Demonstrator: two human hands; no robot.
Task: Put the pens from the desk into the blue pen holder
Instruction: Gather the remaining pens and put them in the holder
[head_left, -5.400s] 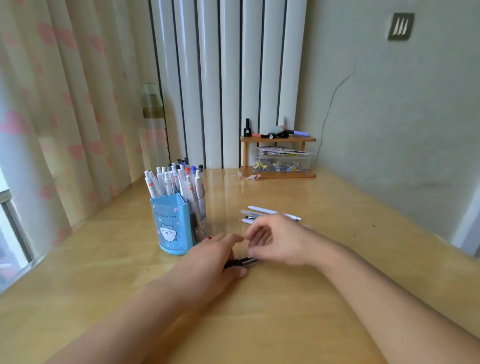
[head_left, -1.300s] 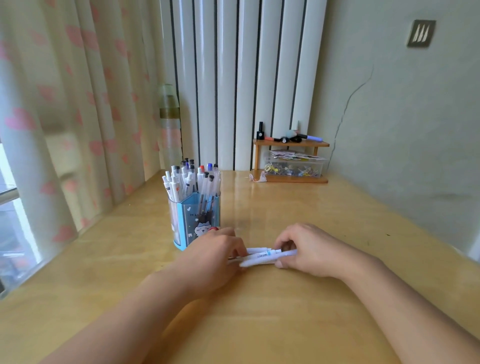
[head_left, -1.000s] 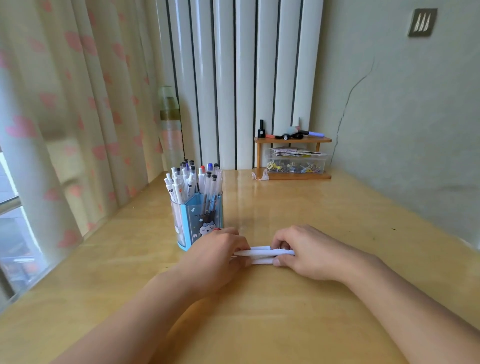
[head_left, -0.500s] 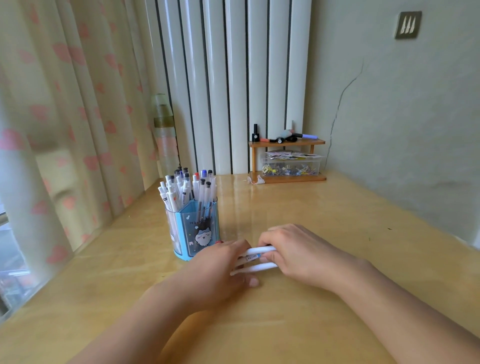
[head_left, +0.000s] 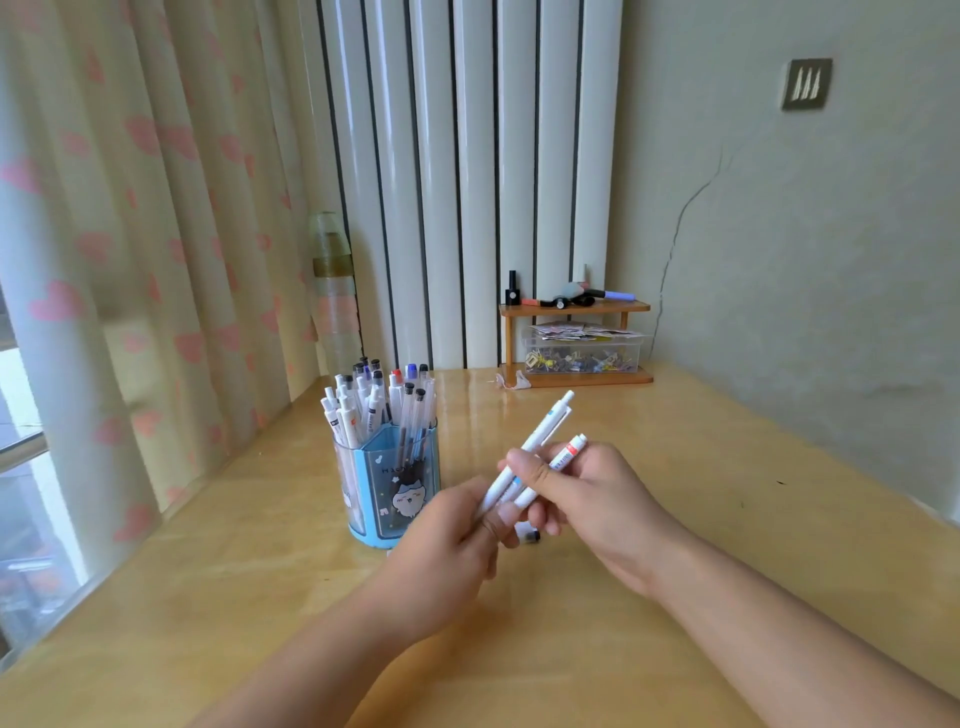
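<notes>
I have a small bundle of white pens (head_left: 530, 467) clamped in both grips, right hand (head_left: 597, 499) mid-barrel, left hand (head_left: 447, 540) at the lower ends. Their long axis slants up and away to the right. The blue pen holder (head_left: 389, 493) stands on the worktop (head_left: 701, 467) just left of them, nearest my left hand, already crowded with upright pens.
</notes>
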